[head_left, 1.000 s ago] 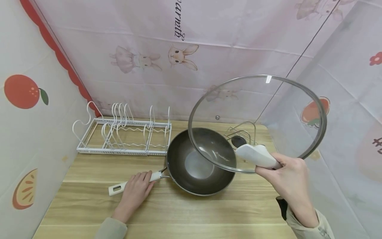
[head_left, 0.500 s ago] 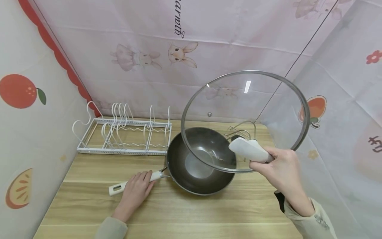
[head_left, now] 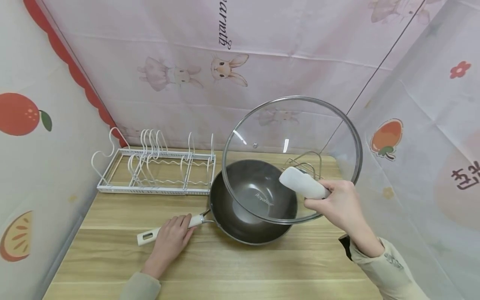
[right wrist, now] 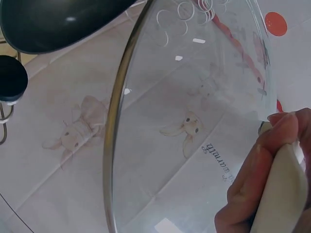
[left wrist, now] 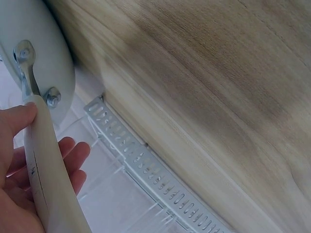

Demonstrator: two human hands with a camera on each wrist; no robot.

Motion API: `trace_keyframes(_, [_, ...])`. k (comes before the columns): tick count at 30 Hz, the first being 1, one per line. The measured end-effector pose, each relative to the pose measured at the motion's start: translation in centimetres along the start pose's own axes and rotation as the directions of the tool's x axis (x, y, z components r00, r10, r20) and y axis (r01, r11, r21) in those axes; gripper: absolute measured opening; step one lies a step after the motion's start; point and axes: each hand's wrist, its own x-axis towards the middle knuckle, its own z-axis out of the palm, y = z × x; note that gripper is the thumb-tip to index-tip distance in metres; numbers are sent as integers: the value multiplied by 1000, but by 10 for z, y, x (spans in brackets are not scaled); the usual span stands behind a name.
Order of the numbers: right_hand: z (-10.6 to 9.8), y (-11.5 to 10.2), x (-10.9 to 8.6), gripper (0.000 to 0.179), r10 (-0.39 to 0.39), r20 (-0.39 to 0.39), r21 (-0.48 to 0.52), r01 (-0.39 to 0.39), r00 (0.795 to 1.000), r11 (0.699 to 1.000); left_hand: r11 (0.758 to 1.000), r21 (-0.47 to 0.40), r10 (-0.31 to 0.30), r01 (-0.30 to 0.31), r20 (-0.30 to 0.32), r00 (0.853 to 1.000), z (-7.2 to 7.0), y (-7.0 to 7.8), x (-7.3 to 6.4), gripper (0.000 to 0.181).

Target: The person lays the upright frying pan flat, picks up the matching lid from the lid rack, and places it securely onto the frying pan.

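Observation:
A dark wok (head_left: 240,227) with a pale handle (head_left: 148,236) sits on the wooden table. My left hand (head_left: 171,237) holds that handle near its middle; in the left wrist view the thumb lies along the handle (left wrist: 46,160) and the fingers curl under it. Raised at the right, my right hand (head_left: 339,205) grips the white knob (head_left: 303,183) of a large glass lid (head_left: 270,125). Tilted, the lid overlaps the right part of the wok in the head view. The right wrist view shows the metal rim of the lid (right wrist: 114,111) and fingers wrapped about the knob.
Left of the wok stands a white wire dish rack (head_left: 140,190) with upright loops. Behind it on the right, a small metal wire stand (head_left: 318,160) shows partly through the glass. Printed cloth walls (head_left: 168,25) enclose the wooden table (head_left: 225,275) at back and sides.
My right hand has carried the glass lid leftward, further over the wok. The left hand and the wok have stayed in place.

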Motion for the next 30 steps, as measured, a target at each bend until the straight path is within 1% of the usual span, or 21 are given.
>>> trace_keyframes(3, [3,1,2,14,41,56,22,-42,998,999,1000,1,1,-1,-2,1000,0,0,0,43])
trace_keyframes(7, [9,3,4,13,85,122,74,-94,989,993,1000,2,-3,3,-5,1000,0,0,-1,44])
trace_keyframes(11, [16,6,6,14,122,188,150,-151,975,977,1000,1,-4,4,-9,1000,0,1,-1,44])
trace_keyframes(14, [21,8,9,15,135,234,192,-181,963,964,1000,2,-2,2,-14,1000,0,1,-1,44])
trace_keyframes(18, [29,14,12,14,153,282,195,-212,947,958,1000,6,-4,4,-8,1000,1,0,0,44])
trace_keyframes(24, [48,24,18,8,160,339,174,-229,927,958,1000,5,-2,2,-13,1000,2,-1,0,43])
trace_keyframes(27, [58,29,20,8,156,359,184,-234,920,955,1000,3,-3,3,-16,1000,2,-1,0,43])
trace_keyframes(30, [68,33,21,8,167,383,203,-259,909,944,1000,1,-10,10,-12,1000,3,-1,-1,43])
